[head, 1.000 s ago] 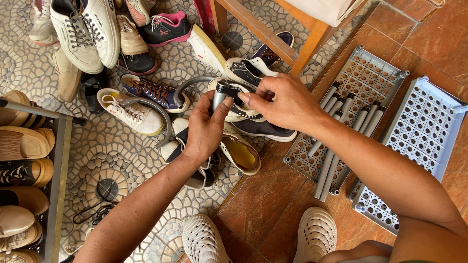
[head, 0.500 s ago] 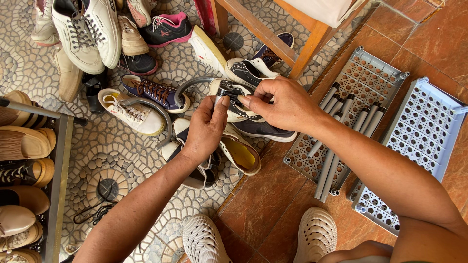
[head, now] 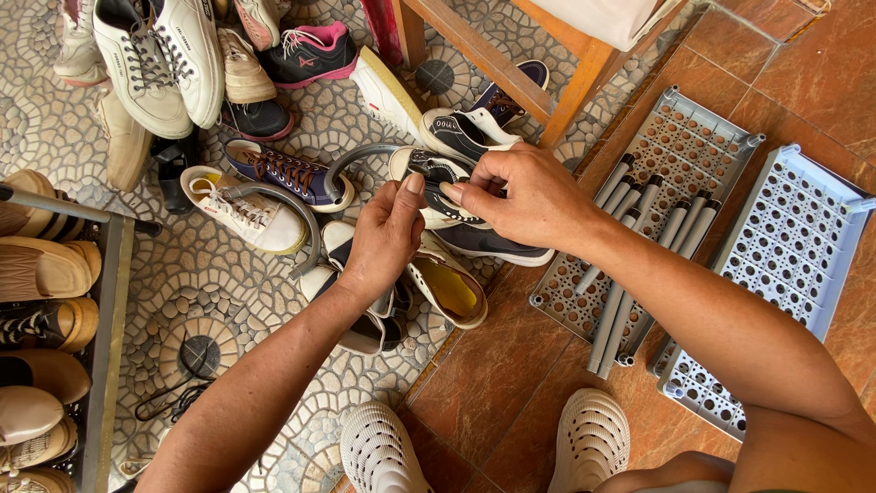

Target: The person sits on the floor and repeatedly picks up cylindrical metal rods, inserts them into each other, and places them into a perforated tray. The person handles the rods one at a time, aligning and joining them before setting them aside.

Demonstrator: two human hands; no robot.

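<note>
Standing nearest, a pair of white perforated clogs (head: 379, 452) on the brown tiles. Reaching out just beyond, the left hand (head: 383, 242) and right hand (head: 529, 196), fingertips pinching closed on a dark sneaker with a white sole (head: 436, 173), held over the shoe pile at mid-scene. Lying directly below, a navy slip-on (head: 493, 245) and a yellow-lined shoe (head: 449, 288), crowding the space under the hands. Curving leftward, a grey bent tube (head: 292, 205) over a white lace-up shoe (head: 242, 210). Sitting to the right, two grey perforated shelf panels (head: 785, 265) with loose grey tubes (head: 630, 265). Closing off the left edge, a shoe rack (head: 109, 347) holding sandals. Blocking the far side, a wooden stool leg (head: 497, 68) and piled white sneakers (head: 155, 55).
</note>
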